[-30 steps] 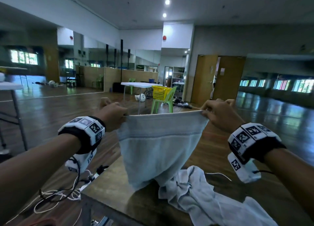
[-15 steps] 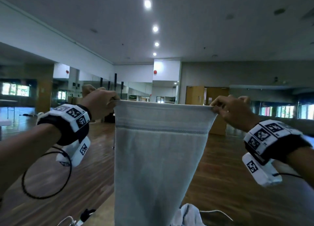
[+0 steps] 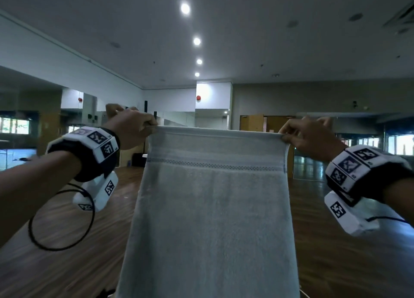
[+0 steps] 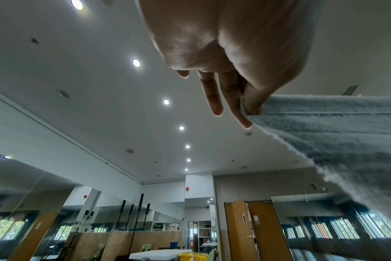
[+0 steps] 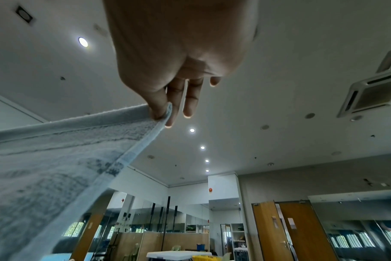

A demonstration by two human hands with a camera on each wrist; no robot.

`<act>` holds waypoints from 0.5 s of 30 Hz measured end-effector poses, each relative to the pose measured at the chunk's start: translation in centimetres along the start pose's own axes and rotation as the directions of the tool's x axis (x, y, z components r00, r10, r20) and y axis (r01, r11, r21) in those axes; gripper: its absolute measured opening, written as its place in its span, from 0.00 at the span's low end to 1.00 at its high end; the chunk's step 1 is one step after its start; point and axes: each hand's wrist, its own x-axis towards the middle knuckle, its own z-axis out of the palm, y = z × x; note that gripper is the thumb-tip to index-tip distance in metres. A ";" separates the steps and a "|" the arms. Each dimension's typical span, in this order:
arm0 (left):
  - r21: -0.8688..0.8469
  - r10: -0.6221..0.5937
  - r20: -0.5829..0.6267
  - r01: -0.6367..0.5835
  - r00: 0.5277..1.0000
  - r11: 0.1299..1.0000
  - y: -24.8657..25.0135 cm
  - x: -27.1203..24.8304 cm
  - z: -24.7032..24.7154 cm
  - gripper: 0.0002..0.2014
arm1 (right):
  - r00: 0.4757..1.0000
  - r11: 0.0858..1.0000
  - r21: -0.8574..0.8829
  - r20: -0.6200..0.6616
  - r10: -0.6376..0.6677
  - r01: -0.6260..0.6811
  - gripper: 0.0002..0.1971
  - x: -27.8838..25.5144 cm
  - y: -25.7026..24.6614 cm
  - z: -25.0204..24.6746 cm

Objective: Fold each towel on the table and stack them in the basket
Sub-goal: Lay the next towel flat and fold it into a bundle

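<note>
A pale grey-blue towel (image 3: 210, 208) hangs full length in front of me, stretched flat by its top edge. My left hand (image 3: 132, 129) pinches the top left corner (image 4: 250, 109) between thumb and forefinger, the other fingers straight. My right hand (image 3: 307, 136) pinches the top right corner (image 5: 163, 114) the same way. Both hands are raised to about head height, roughly a towel's width apart. The towel's lower end runs out of the head view. A yellow basket (image 4: 192, 257) shows far off in the left wrist view, also in the right wrist view (image 5: 203, 258).
The table with the other towels is out of the head view, below the frame. A white table (image 4: 159, 254) stands far off beside the basket, with wooden doors (image 3: 255, 123) and mirrored walls behind. Wrist camera cables (image 3: 60, 217) hang from my left arm.
Both hands have lifted the towel from table height up to head height and pulled its top edge taut. The view has tilted upward, so the table and crumpled towels have left it.
</note>
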 end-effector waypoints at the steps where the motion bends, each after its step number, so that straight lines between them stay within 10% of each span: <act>1: -0.013 0.001 0.022 -0.001 1.000 1.000 0.2 -0.1 0.9 0.11 | 1.000 1.000 -0.005 0.022 0.006 -0.006 0.02 -0.3 0.3 0.8; 15: -0.054 -0.034 0.135 0.041 0.990 0.998 1.1 -2.3 12.7 0.07 | 0.990 0.996 -0.017 0.109 0.088 -0.086 0.04 -4.2 2.1 11.1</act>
